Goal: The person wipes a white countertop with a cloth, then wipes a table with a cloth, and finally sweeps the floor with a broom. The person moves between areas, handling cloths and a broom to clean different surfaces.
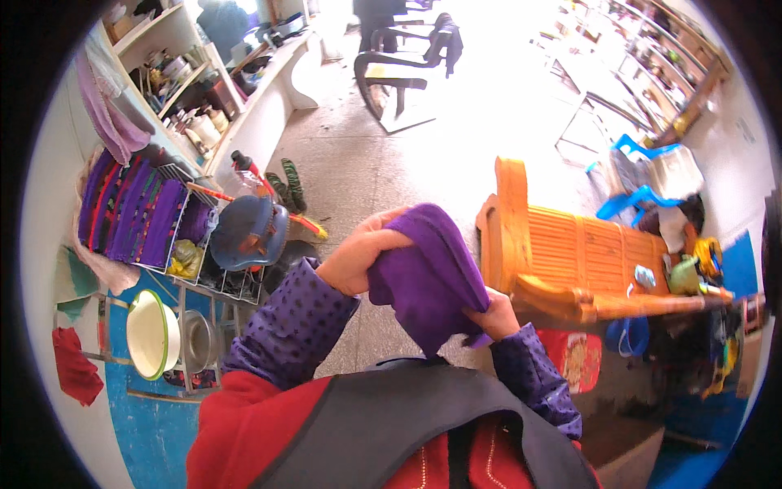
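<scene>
A purple cloth (428,273), which looks like a folded towel, is held up in front of my chest. My left hand (362,254) grips its upper left side, the thumb lying over the fabric and the fingers partly hidden behind it. Lower down, my right hand (495,316) pinches the cloth's right edge. The bottom of the cloth hangs loose between the two hands. To the left, a stack of folded cloths (134,208), mostly purple with some red and dark ones, fills the top of a wire rack (169,244).
A wooden bench (599,253) stands close on the right, beyond it a blue chair (643,179). At left are a dark blue stool (248,232), a green-rimmed basin (153,334) and a metal bowl (198,342). White shelves (183,90) hold bottles; a black-armed chair (399,69) stands ahead.
</scene>
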Demonstrator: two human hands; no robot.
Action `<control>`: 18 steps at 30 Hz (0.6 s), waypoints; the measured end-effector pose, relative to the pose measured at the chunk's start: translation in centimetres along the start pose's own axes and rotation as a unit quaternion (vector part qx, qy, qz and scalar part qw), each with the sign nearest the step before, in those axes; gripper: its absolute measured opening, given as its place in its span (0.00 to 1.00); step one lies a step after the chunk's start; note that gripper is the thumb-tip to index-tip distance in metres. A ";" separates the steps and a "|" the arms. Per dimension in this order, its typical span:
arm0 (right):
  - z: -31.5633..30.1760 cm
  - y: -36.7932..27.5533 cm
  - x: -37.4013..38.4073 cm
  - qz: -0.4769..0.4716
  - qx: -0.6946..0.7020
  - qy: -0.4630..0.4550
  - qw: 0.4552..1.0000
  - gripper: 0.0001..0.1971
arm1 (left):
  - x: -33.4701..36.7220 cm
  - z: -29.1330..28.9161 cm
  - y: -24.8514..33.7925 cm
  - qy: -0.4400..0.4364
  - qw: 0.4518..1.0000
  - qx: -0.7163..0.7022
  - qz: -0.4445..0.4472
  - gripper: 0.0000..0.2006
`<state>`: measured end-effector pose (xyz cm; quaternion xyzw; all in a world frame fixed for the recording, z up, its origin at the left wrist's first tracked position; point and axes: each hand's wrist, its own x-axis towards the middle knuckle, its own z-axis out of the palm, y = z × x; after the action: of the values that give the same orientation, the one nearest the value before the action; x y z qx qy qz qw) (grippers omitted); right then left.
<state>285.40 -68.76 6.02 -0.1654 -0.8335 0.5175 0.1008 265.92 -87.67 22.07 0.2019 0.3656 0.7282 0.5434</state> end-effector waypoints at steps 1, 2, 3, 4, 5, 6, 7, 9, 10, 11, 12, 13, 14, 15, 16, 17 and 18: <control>-0.3 1.6 2.6 -0.001 -0.037 -0.017 0.999 0.15 | 1.2 -1.0 0.7 0.021 0.997 -0.028 0.063 0.17; -0.8 2.9 5.0 0.011 -0.086 -0.041 0.995 0.15 | 2.2 -2.4 1.5 0.107 0.991 -0.053 0.068 0.16; -1.5 4.0 7.3 -0.010 -0.123 -0.042 0.991 0.13 | 3.0 -4.4 2.2 0.161 0.979 -0.091 0.089 0.16; -2.3 4.8 9.6 0.021 -0.113 -0.032 0.993 0.09 | 3.6 -6.6 2.9 0.193 0.965 -0.132 0.122 0.15; -3.4 5.4 12.0 0.032 -0.110 -0.035 0.993 0.09 | 4.1 -9.1 3.4 0.237 0.952 -0.135 0.140 0.13; -4.3 5.6 14.4 0.096 -0.136 -0.039 0.985 0.08 | 4.6 -11.8 3.6 0.289 0.939 -0.101 0.157 0.13; -5.2 5.6 17.0 0.098 -0.022 -0.066 0.993 0.09 | 5.1 -14.5 3.5 0.321 0.927 -0.070 0.180 0.12; -6.4 4.9 22.2 0.162 0.145 -0.104 0.971 0.09 | 6.3 -19.6 3.1 0.381 0.902 -0.017 0.203 0.12; -6.7 4.3 25.0 0.145 0.147 -0.125 0.970 0.09 | 7.3 -22.0 2.8 0.398 0.894 0.019 0.205 0.13; -6.5 3.6 27.8 0.151 0.138 -0.126 0.971 0.09 | 8.4 -24.3 2.7 0.417 0.885 0.051 0.202 0.13; -6.1 2.9 30.6 0.122 0.178 -0.147 0.965 0.09 | 9.5 -26.5 2.7 0.442 0.874 0.077 0.185 0.14; -5.5 2.1 33.1 0.147 0.229 -0.154 0.950 0.10 | 10.7 -28.2 2.8 0.443 0.874 0.039 0.194 0.14; -4.8 1.5 35.8 0.154 0.261 -0.166 0.938 0.11 | 12.2 -30.1 3.5 0.446 0.875 0.049 0.182 0.15; -3.7 0.8 38.4 0.162 0.305 -0.151 0.926 0.12 | 13.4 -31.6 4.4 0.450 0.874 0.088 0.159 0.17; -2.9 0.4 40.8 0.186 0.356 -0.138 0.905 0.12 | 14.5 -32.6 5.1 0.464 0.870 0.117 0.115 0.18; -2.4 0.0 43.6 0.184 0.356 -0.128 0.907 0.13 | 15.5 -33.5 5.8 0.443 0.881 0.142 0.084 0.22; -2.0 -0.2 46.0 0.193 0.361 -0.113 0.905 0.13 | 16.9 -34.3 6.7 0.386 0.912 0.127 0.050 0.21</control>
<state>243.46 -49.70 6.99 -0.2156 -0.5475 0.8074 -0.0435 232.36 -83.54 3.05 -0.0095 0.6253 0.7235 0.2923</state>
